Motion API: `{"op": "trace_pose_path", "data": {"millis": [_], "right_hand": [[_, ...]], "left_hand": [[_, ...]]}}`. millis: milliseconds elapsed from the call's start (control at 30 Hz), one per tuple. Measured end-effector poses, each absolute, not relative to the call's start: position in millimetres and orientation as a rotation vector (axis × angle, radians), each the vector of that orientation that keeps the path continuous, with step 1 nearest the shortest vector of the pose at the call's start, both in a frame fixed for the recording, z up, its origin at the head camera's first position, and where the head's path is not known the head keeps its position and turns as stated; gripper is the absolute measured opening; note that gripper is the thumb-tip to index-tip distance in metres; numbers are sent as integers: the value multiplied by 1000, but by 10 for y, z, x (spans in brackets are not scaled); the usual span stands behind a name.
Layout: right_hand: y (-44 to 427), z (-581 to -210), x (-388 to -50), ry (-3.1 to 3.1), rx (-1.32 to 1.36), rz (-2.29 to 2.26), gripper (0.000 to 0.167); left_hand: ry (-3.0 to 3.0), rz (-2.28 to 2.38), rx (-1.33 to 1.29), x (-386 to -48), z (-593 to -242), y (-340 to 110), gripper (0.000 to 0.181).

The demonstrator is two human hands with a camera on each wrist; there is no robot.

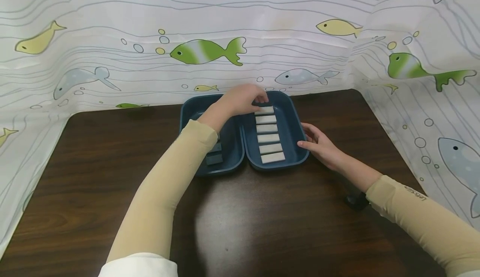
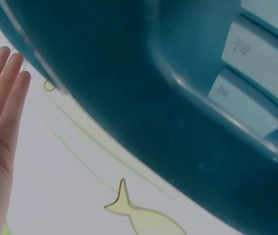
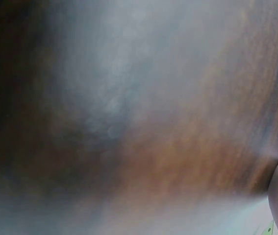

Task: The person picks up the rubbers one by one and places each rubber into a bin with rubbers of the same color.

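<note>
In the head view, two blue trays stand side by side. A column of several white rectangular blocks [image 1: 268,138] lies in the right tray [image 1: 296,137]. My left hand [image 1: 240,98] hovers over the far end of that column, its fingertips beside the farthest block. Seen by the left wrist camera, its fingers [image 2: 4,93] look fairly straight, with nothing visible in them. Blocks [image 2: 246,103] there carry faint grey marks. My right hand [image 1: 320,145] holds the right tray's outer rim, thumb at the edge; some fingers are hidden.
The left tray [image 1: 234,160] contains dark grey-blue blocks [image 1: 214,159], partly covered by my left forearm. A dark wooden table [image 1: 93,164] carries both trays. Behind it hangs a white fish-patterned cloth [image 1: 281,14]. The right wrist view shows mostly blurred tabletop [image 3: 192,152].
</note>
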State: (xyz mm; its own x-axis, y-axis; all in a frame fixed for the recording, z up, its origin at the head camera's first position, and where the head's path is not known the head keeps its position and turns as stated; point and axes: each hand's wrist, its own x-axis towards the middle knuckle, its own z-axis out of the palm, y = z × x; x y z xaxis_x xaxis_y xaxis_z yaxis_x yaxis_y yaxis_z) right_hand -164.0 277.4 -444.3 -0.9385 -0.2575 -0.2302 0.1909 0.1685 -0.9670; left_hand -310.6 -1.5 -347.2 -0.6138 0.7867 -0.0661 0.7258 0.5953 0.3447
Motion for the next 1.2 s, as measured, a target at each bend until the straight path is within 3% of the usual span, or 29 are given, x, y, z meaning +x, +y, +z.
{"op": "trace_pose_path", "data": {"millis": [833,1200], "right_hand": [[2737,-4432,-1665,2127,-63,-1821,69],[2726,-4419,-1671,2129,-56,-1823,68]], "left_hand": [[2634,297,1398,-2420,-3183,-730,41],[2704,261,1428,-2057,-3317,-1159,61]]}}
